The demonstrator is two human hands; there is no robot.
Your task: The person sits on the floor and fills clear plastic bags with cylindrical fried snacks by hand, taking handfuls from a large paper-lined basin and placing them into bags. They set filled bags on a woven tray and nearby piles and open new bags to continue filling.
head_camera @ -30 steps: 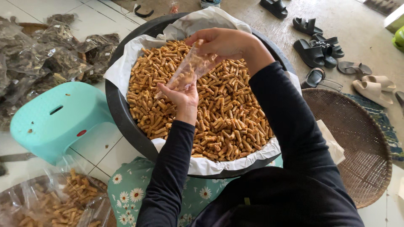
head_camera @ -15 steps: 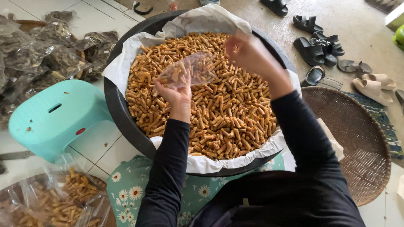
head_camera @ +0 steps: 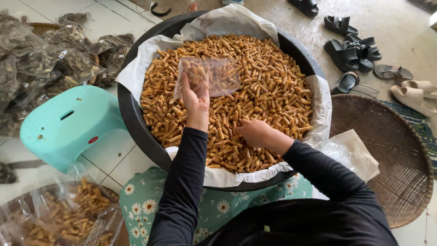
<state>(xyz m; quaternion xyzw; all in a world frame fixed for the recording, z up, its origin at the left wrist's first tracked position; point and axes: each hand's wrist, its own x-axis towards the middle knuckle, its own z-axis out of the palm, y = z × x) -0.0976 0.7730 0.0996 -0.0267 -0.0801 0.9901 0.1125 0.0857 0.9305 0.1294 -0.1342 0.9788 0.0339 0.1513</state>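
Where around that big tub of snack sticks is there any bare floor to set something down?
Bare white tile lies between the turquoise stool and the black tub. Bare concrete shows beyond the sandals. The woven tray on the right is mostly bare. The far left is crowded with dark bags.

— What's she holding up?
— A clear plastic bag [head_camera: 210, 75], pinched in her left hand [head_camera: 195, 101].
— And the other?
— Her right hand [head_camera: 255, 133] rests on the fried snack sticks [head_camera: 268, 86] filling the black tub [head_camera: 132, 116].

Turquoise plastic stool [head_camera: 63, 125], woven tray [head_camera: 387, 155], black sandals [head_camera: 348, 48], dark packed bags [head_camera: 41, 64].
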